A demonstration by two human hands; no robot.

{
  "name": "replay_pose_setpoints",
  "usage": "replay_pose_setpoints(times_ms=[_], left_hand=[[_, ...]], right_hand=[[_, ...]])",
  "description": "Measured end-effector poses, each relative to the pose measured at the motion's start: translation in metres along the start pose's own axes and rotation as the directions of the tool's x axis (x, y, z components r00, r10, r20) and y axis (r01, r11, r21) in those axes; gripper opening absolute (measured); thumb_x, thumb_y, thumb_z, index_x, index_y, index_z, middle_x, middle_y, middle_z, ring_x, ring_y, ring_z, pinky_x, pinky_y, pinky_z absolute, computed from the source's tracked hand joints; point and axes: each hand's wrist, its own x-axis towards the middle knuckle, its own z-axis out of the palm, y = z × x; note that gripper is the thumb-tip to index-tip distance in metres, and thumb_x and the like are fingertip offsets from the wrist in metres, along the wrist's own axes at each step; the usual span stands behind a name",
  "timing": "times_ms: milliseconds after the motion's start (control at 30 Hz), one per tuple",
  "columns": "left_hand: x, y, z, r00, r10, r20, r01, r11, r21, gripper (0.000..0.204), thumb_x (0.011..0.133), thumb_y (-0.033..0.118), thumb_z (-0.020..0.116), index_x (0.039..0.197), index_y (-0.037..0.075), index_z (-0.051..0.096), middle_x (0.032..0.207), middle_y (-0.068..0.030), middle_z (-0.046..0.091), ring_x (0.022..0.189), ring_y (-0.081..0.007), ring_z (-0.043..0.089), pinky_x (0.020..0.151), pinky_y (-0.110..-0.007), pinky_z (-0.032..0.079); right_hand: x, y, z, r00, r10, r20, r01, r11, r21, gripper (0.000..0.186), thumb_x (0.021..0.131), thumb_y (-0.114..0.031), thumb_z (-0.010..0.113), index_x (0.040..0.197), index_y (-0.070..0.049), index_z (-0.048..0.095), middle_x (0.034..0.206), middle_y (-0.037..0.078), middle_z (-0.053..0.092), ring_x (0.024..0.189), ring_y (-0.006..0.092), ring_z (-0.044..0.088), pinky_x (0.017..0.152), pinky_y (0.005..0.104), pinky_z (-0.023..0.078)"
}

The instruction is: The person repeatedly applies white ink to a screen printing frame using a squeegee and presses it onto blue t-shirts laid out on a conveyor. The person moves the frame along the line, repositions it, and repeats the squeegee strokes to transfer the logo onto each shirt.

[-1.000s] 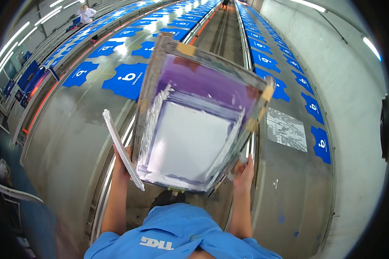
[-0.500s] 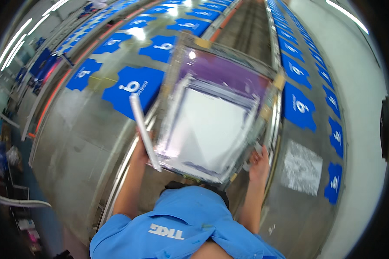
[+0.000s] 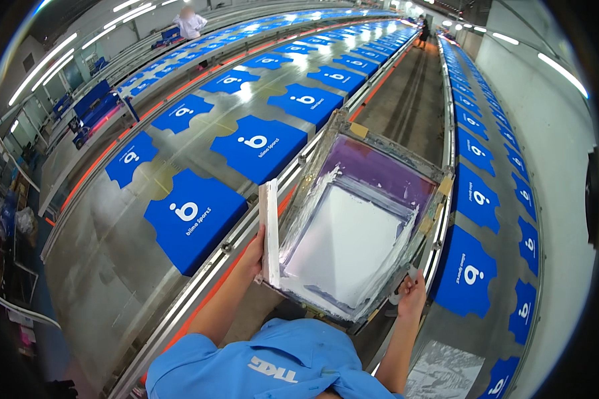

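Observation:
A screen-printing frame (image 3: 393, 150), with purple mesh and thick white ink, is held tilted in front of me over the aisle. My left hand (image 3: 251, 256) is closed on a long, white-coated squeegee (image 3: 269, 233), held almost upright along the frame's left edge; whether its fingers also grip the frame is hidden. My right hand (image 3: 411, 294) has its fingers curled round a pale grey fitting (image 3: 412, 272) at the frame's lower right edge, partly hidden behind them.
Long print tables (image 3: 93, 239) flank the aisle (image 3: 406, 93), carrying rows of blue cut fabric pieces (image 3: 259, 149) with white prints. Rails (image 3: 226, 246) edge them. A silvery sheet (image 3: 446, 372) lies lower right. A white wall (image 3: 539, 120) runs right. Two people (image 3: 190, 26) stand farther off.
My view has swung, showing more of the left table. The frame and both hands have shifted right in the picture. The squeegee has turned more upright; both hands still grip.

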Motion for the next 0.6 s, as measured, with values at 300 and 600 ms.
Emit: replay_pose_setpoints(times_ms=[300,600], left_hand=[[0.138,0.006,0.067,0.995,-0.096,-0.007,0.095,0.992,-0.078,0.077,0.093,0.074,0.046,0.136,0.011,0.058,0.124,-0.0069,0.065,0.112,-0.0185,0.06,0.1,-0.038,0.049],[0.33,0.111,0.178,0.91,-0.06,0.411,0.12,0.985,-0.122,0.066,0.091,0.079,0.04,0.087,0.014,0.052,0.105,-0.0088,0.064,0.109,-0.0276,0.061,0.095,-0.045,0.051]], right_hand=[[0.169,-0.031,0.023,1.0,0.029,0.002,-0.029,1.0,-0.011,0.019,0.099,-0.025,0.064,0.092,-0.01,0.055,0.074,-0.004,0.043,0.065,0.0068,0.043,0.052,0.0221,0.031],[0.317,-0.093,0.151,0.986,-0.124,-0.112,0.124,0.992,-0.004,0.018,0.097,-0.022,0.063,0.102,-0.006,0.055,0.077,-0.002,0.051,0.065,0.006,0.042,0.059,0.0215,0.033]])
